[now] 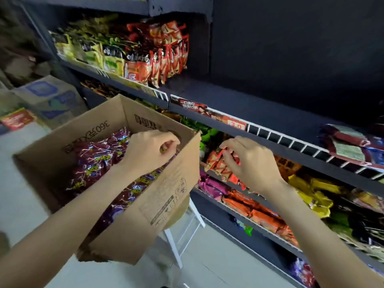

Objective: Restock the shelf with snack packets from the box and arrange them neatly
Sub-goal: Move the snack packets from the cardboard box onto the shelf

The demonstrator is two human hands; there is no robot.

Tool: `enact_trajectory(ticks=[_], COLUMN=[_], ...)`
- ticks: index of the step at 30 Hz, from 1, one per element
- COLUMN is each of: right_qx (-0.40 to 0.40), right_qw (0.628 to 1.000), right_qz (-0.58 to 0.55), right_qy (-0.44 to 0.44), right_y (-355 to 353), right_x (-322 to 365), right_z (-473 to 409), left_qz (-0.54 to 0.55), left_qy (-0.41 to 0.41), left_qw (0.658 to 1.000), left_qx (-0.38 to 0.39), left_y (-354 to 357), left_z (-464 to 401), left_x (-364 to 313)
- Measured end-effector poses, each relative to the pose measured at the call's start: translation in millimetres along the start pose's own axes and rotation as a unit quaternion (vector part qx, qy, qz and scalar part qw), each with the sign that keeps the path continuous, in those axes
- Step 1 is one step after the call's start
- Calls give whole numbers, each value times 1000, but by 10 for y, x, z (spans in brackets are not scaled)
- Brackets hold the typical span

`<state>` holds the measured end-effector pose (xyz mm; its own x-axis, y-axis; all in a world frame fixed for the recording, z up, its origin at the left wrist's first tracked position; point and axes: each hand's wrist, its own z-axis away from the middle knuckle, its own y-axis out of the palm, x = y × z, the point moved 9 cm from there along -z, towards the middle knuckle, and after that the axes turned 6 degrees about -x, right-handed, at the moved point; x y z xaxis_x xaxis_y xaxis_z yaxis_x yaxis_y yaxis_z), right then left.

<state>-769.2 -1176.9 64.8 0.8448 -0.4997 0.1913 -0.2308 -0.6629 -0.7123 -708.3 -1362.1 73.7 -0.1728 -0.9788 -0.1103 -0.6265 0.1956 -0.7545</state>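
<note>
Cardboard box (164,196) sits on a white stool (188,225), open top, long axis running from lower right up toward the left, one short end next to the shelf (291,119). Box is full of purple snack packets (97,161), jumbled, no common direction. Left hand (151,150) is inside the box at the far corner, fingers curled, pinching the edge of one purple packet. Right hand (249,163) is out over the lower shelf row, fingers curled and pinching the top of a red-orange packet (220,163) that stands roughly upright, long axis near vertical, leaning with others in its row.

Middle shelf board is mostly bare and dark to the right of the red packets (166,57), lots of open room there; white wire rail (291,142) runs along its front edge. Green packets (93,53) stand upright left of the red ones. Lower rows are crowded: orange packets (257,213) lying flat, yellow packets (311,194) to the right, purple ones (212,188) under the right hand.

Writing: box wall shows "360" plus upside-down characters, not readable. Price tag (236,125) on the shelf edge reads "3.0". Blue-printed carton (52,96) at far left, text blurred.
</note>
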Motion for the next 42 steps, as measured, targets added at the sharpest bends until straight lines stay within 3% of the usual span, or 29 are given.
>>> enact_trajectory(ticks=[3,6,11,14,17,22,24,28,33,35,37,42], right_qx=[114,157,231,312,377,440,484,522,598,594,552,342], right_qw=[993,987,968,941,908,867,850,840,793,798,827,931], right_qz=[-31,-30,55,101,152,205,193,143,102,85,72,96], right_qy=[20,-12,-81,-86,-98,-114,-77,34,59,64,78,89], right_y=[704,1328,2433,3072,3571,3929,4001,4086,4067,3980,3811,3079], right_x=[307,628,1067,1215,1282,1263,1182,1021,912,911,939,1005], right_z=[-227,-453,-703,-737,-688,-565,-478,-349,-185,-232,-390,-897], left_qz=[-13,-32,-64,-43,-74,-91,-74,-38,10,30,58,84], left_qy=[-57,-95,-152,-159,-119,-72,-73,-72,-62,-74,-103,-159], left_qw=[994,972,967,961,934,892,874,873,861,861,875,909], left_qx=[92,211,194,221,328,437,474,481,505,502,470,375], left_y=[-5,200,280,438,847,1412,1570,1639,1453,1324,1162,701], left_z=[312,665,1136,1340,1510,1595,1618,1635,1704,1684,1610,1305], left_x=[886,1682,2556,2720,2702,2629,2605,2597,2714,2780,2852,2976])
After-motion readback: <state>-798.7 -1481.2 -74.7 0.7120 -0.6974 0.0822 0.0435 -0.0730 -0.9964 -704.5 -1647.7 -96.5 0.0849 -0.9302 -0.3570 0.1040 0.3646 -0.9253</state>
